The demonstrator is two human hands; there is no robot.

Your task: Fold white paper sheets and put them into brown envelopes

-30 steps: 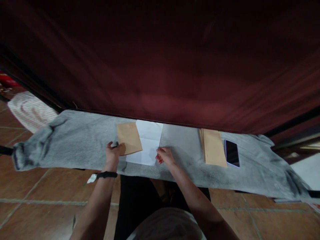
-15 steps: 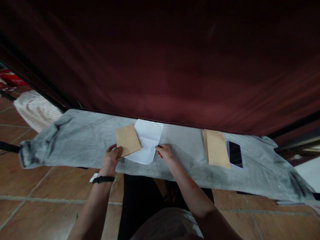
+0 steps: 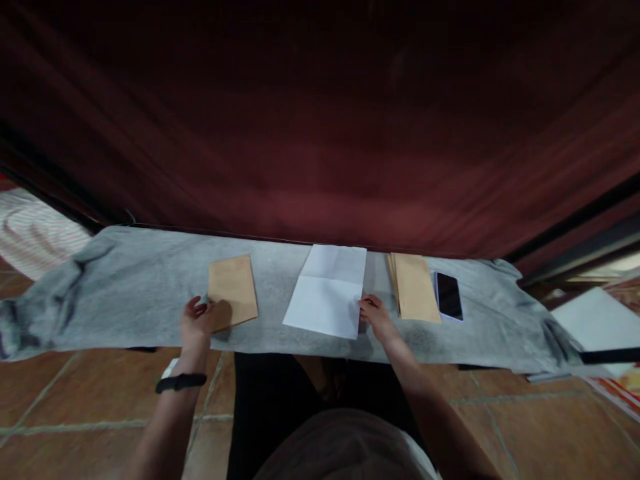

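Note:
A creased white sheet of paper lies flat on the grey cloth. My right hand pinches its right edge near the lower corner. Left of the sheet, a small stack of brown envelopes rests on the cloth. My left hand is at the lower left edge of that stack, fingers apart, the thumb side by the envelopes. Another stack of brown envelopes lies to the right of my right hand, with a dark-screened phone beside it.
The grey cloth covers a long narrow surface in front of a dark red curtain. Striped fabric hangs at the far left. A white panel and a dark bar are at the right. Tiled floor lies below.
The left envelope stack has moved left, off the sheet, and my left hand has loosened from it. My right hand and the sheet have shifted right; the sheet now lies fully uncovered.

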